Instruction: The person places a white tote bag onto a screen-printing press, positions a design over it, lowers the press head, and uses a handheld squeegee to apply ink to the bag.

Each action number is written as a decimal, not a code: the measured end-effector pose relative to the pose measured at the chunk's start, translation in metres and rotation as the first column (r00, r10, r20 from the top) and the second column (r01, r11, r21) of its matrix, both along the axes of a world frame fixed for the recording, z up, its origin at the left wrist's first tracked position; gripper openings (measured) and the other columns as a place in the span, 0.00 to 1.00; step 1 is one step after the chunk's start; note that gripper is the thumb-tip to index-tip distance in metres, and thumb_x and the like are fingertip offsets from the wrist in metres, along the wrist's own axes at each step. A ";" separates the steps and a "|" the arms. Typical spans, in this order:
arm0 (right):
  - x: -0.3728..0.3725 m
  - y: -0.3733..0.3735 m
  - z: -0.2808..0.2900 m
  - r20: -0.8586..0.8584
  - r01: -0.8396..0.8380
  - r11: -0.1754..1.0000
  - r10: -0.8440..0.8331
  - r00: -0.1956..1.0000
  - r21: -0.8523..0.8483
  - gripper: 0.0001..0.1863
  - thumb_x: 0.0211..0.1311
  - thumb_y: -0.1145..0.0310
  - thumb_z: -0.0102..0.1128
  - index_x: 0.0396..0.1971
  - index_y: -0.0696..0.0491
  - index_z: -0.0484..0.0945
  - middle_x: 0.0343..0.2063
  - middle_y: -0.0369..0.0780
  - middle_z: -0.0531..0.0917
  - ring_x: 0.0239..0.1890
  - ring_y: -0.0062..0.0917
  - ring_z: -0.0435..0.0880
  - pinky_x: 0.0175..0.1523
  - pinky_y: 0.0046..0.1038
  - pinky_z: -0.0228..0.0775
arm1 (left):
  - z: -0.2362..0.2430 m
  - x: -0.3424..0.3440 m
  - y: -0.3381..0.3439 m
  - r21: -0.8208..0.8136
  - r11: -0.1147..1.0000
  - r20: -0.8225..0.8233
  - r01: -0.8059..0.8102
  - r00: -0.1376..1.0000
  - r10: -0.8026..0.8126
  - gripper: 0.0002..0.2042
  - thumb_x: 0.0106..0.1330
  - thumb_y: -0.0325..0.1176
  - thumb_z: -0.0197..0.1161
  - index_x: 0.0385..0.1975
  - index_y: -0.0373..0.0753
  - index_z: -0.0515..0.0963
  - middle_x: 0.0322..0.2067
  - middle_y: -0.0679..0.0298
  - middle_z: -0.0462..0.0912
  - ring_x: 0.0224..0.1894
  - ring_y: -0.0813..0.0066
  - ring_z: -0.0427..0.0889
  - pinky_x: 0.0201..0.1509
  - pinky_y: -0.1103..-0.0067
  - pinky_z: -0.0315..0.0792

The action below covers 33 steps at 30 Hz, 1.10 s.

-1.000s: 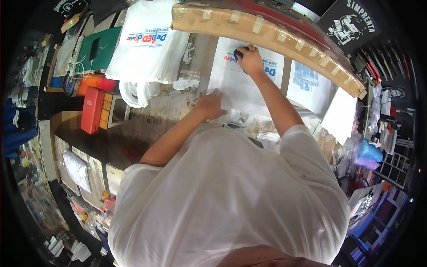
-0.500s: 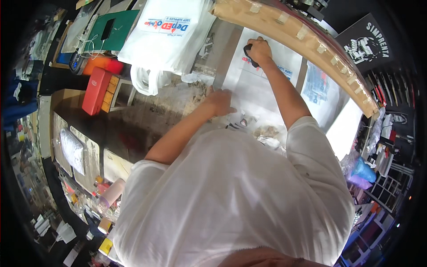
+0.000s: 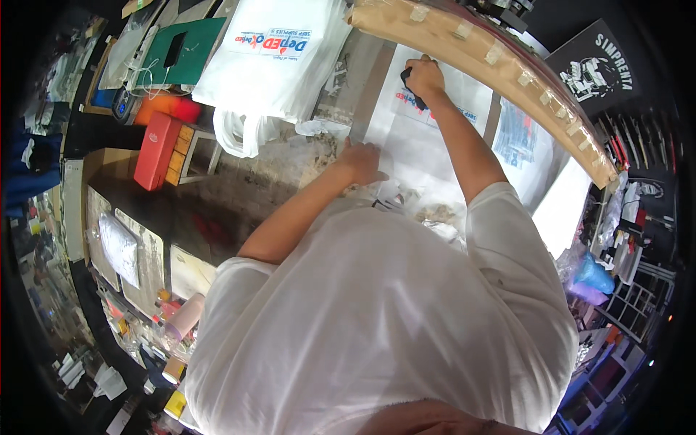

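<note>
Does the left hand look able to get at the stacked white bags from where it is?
Probably yes: the left hand looks open, and nothing tall stands between it and the stacked white bags, just a white scrap on the tabletop.

Tabletop (image 3: 290,170): across the upper middle of the frame, brownish-grey, its surface worn and stained.
Wall (image 3: 658,101): black, at the right edge, hung with a row of thin long objects (image 3: 638,145).
Black panel (image 3: 602,72): upper right, bearing a white drawing.
Metal rack (image 3: 636,299): lower right, a grid of bars.
Boards (image 3: 152,279): left of the frame, pale, stained, rounded at the corners.
Pale upright panel (image 3: 74,210): far left, narrow, beside blurred clutter.
Light: bright white over the middle, bluish-violet at lower right, dim towards the rim.
</note>
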State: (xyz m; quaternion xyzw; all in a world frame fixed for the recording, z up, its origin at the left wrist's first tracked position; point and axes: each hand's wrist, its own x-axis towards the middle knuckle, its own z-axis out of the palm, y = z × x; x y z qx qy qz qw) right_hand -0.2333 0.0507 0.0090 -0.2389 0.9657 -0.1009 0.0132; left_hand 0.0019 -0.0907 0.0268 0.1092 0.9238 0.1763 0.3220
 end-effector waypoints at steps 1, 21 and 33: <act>0.004 -0.001 -0.002 -0.020 0.022 1.000 -0.021 1.000 0.002 0.12 0.54 0.71 0.58 0.37 0.44 0.87 0.42 0.48 0.81 0.46 0.45 0.82 0.53 0.39 0.78 | 0.001 -0.002 -0.001 0.018 1.000 0.018 -0.006 1.000 0.006 0.42 0.62 0.61 0.61 0.68 0.35 0.61 0.65 0.51 0.69 0.69 0.52 0.66 0.74 0.44 0.47; 0.105 0.064 -0.007 -0.055 0.106 0.988 -0.112 0.992 -0.115 0.08 0.53 0.68 0.64 0.34 0.48 0.86 0.36 0.49 0.83 0.42 0.45 0.83 0.50 0.40 0.79 | -0.040 -0.073 0.000 0.177 0.978 -0.378 -0.109 0.910 0.169 0.27 0.64 0.48 0.62 0.52 0.29 0.75 0.51 0.43 0.80 0.57 0.46 0.77 0.64 0.62 0.70; 0.002 0.001 0.001 -0.002 0.044 0.998 -0.044 0.999 -0.044 0.13 0.50 0.71 0.63 0.38 0.45 0.86 0.43 0.49 0.82 0.49 0.45 0.82 0.58 0.38 0.75 | -0.035 -0.083 -0.001 0.200 0.965 -0.440 -0.167 0.865 0.241 0.20 0.58 0.34 0.59 0.49 0.33 0.78 0.47 0.45 0.81 0.50 0.46 0.82 0.57 0.61 0.76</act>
